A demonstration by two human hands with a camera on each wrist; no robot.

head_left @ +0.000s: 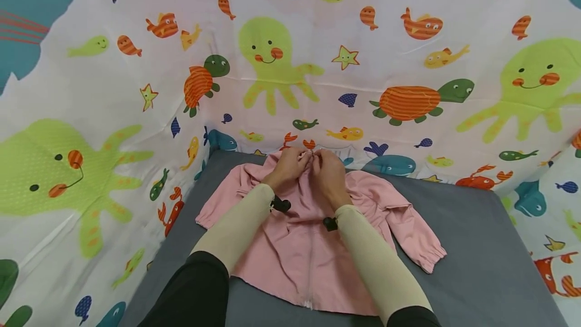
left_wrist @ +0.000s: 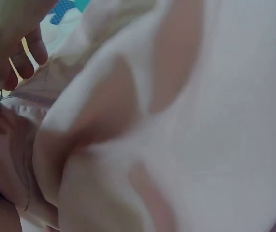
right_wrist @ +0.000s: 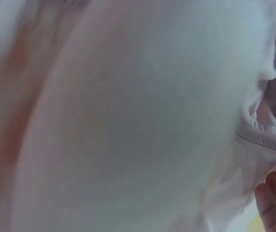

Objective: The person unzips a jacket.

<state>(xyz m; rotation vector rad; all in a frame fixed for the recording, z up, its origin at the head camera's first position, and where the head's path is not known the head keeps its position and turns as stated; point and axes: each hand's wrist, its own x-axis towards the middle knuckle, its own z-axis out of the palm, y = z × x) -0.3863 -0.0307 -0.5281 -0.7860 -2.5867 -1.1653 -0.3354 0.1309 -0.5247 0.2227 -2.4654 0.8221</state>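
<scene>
Your sleeves frame the flat pink jacket while left hand and right hand pinch its collar at upper centre, steadying the zip top.

A flat surface covered in grey cloth carries the work. A pink jacket lies spread directly on it, toward its left and far side, hem near, collar far, sleeves reaching out left and right, the zip running down its middle.
</scene>
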